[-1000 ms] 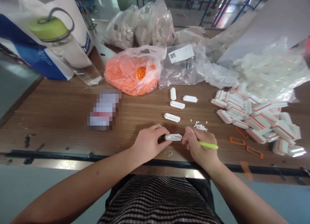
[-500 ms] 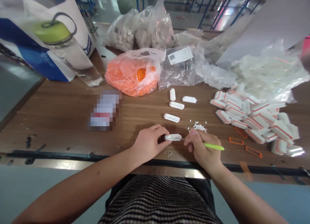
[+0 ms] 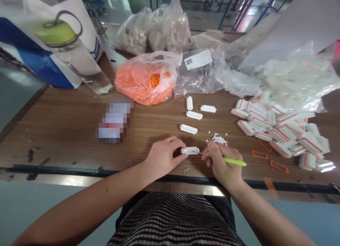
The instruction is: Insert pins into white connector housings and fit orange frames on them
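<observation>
Between thumb and fingers, my left hand point(image 3: 164, 155) grips the left end of a white connector housing point(image 3: 191, 151) with small holes along its top. My right hand point(image 3: 222, 163) is closed around a thin-tipped tool with a lime-green handle point(image 3: 236, 162). The tool's fine tip reaches the housing's right part; whether it sits in a hole I cannot tell. Just beyond my right hand lies a small heap of tiny white pegs point(image 3: 220, 139). Farther back, another white housing with holes point(image 3: 188, 129) and several plain-looking white ones point(image 3: 194, 115) rest on the table.
At right is a pile of white housings with orange seals point(image 3: 285, 132), near loose orange rectangular rings point(image 3: 259, 154). A bag of orange parts point(image 3: 146, 79), clear plastic bags point(image 3: 195, 76) and a green-capped bottle point(image 3: 77, 58) stand behind. A blurred-out object point(image 3: 114, 120) lies left on the wooden table point(image 3: 66, 129).
Both hands keep their hold on the housing and the tool, almost unmoved. The whole view has shifted very slightly.
</observation>
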{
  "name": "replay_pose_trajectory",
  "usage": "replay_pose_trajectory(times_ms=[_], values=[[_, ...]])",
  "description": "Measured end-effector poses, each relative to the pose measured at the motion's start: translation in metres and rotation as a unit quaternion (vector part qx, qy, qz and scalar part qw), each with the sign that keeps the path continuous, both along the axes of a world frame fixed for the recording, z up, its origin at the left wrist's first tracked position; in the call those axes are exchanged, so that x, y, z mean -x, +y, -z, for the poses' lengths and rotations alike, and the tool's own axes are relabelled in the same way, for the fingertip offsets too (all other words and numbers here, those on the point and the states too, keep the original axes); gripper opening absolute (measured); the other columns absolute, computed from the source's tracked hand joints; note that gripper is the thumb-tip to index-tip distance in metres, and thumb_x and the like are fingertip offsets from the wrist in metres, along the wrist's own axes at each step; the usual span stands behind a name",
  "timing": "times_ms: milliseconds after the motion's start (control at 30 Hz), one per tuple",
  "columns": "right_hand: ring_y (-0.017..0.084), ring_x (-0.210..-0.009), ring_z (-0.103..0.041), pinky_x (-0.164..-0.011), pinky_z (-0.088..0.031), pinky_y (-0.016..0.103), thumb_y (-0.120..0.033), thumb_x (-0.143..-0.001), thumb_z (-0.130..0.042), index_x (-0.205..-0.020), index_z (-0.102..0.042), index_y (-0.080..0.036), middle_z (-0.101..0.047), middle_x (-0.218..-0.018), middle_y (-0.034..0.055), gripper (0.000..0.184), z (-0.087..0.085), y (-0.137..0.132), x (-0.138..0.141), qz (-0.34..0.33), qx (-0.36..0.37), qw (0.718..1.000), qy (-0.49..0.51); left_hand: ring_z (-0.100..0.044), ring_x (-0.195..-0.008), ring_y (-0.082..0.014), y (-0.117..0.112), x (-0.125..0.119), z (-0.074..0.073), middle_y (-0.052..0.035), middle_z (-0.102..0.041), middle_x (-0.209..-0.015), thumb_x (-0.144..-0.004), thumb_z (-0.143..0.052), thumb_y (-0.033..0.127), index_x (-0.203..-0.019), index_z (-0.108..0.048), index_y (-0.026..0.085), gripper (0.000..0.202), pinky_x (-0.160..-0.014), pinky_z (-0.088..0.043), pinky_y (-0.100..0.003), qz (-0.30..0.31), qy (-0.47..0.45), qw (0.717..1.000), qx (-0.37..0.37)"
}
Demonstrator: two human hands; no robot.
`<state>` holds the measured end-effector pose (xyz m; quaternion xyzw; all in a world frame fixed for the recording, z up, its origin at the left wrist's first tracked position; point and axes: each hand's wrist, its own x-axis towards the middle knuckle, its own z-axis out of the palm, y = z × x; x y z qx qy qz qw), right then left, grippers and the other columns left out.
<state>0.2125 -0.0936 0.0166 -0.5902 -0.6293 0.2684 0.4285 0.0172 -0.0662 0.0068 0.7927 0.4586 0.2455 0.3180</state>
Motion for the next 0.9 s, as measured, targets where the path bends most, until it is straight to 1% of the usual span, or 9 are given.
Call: replay_pose_trajectory(times_ms=[267,433,533,767,900], values=[[0.006,-0.036,-0.051,-0.047,-0.041,0.02,-0.028,-0.095,-0.046,-0.051,-0.059,-0.02,-0.057,-0.043,-0.0037,0.047,-0.0013,0.0013,0.0002,0.003,0.002,1.0,-0.022,-0.052,-0.06,-0.0104,0.0003,0.0,0.0008,0.0019,-0.064,-0.082,-0.082,-0.07,0.025,-0.092,-0.069,0.021,0.01,-0.061,-0.044,-0.025,0.004,0.004,1.0,-0.004],[0.005,-0.038,-0.052,-0.047,-0.041,0.02,-0.025,-0.096,-0.045,-0.052,-0.058,-0.019,-0.057,-0.045,-0.004,0.045,0.0006,-0.001,0.0004,-0.021,-0.029,0.999,-0.039,-0.051,-0.059,-0.0097,0.0005,-0.0003,-0.0002,0.0019,-0.065,-0.084,-0.082,-0.07,0.026,-0.091,-0.069,0.021,0.01,-0.06,-0.043,-0.025,0.0,-0.005,1.0,-0.004],[0.005,-0.04,-0.054,-0.049,-0.042,0.02,-0.024,-0.095,-0.046,-0.054,-0.059,-0.019,-0.058,-0.046,-0.0042,0.044,0.0014,-0.001,0.001,-0.019,-0.04,0.998,-0.052,-0.051,-0.059,-0.0097,0.0002,-0.0006,0.0001,0.0021,-0.065,-0.084,-0.083,-0.07,0.026,-0.09,-0.069,0.021,0.009,-0.06,-0.042,-0.025,0.001,-0.004,1.0,-0.001],[0.006,-0.039,-0.053,-0.048,-0.041,0.02,-0.024,-0.096,-0.045,-0.052,-0.056,-0.019,-0.055,-0.043,-0.0047,0.045,-0.0055,0.0035,0.0032,-0.024,-0.016,0.998,-0.058,-0.051,-0.06,-0.01,0.0004,-0.0004,-0.0018,0.0021,-0.065,-0.083,-0.083,-0.07,0.024,-0.09,-0.068,0.021,0.008,-0.06,-0.041,-0.025,0.006,-0.002,1.0,0.01],[0.006,-0.038,-0.053,-0.048,-0.041,0.02,-0.026,-0.096,-0.045,-0.053,-0.057,-0.019,-0.054,-0.043,-0.0047,0.045,-0.0041,0.0028,0.0027,-0.033,-0.015,0.998,-0.054,-0.051,-0.06,-0.01,0.0004,-0.0005,-0.0024,0.0021,-0.065,-0.083,-0.083,-0.07,0.025,-0.091,-0.068,0.021,0.009,-0.06,-0.041,-0.025,0.006,-0.003,1.0,0.007]])
